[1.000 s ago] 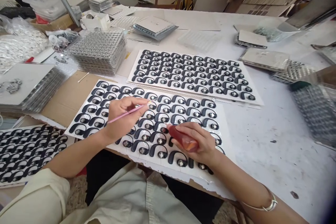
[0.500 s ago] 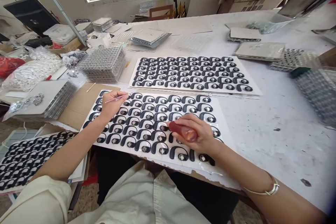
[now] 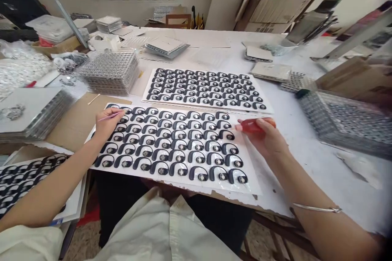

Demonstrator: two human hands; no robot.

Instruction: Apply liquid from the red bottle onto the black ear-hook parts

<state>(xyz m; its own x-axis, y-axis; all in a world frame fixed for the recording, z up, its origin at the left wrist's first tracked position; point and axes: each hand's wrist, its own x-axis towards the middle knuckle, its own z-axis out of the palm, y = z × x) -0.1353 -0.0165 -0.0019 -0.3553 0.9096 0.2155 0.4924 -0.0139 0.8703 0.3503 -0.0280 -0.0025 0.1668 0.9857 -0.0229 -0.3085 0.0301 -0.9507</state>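
The right fingers [image 3: 266, 124] are closed around a red squeeze bottle [image 3: 252, 125], and the bottle has just moved away from the middle of the rows to the right edge of the sheet, its pale tip pointing back toward the nearest pieces. The left fingers [image 3: 114, 111] are closed on a thin pink stick [image 3: 107, 116], pinched near its end and held low over the upper left corner of the sheet. Its far tip is hard to make out. Between the two hands lies a white sheet [image 3: 252, 183] of black ear hooks [image 3: 180, 168] with round metal centres, set in curving rows under clear film. The bottle now covers none of them, so the lower rows show openly. Beyond the fingers, a second sheet of ear hooks [image 3: 205, 89] lies just past the first on the white counter [image 3: 309, 179]. Left of the left fingers are a cardboard sheet [image 3: 72, 128] with a cotton swab [image 3: 94, 98] on it and a stack of clear trays [image 3: 109, 72]. A third sheet of ear hooks [image 3: 29, 175] sits lower left, near the left forearm [image 3: 52, 185].
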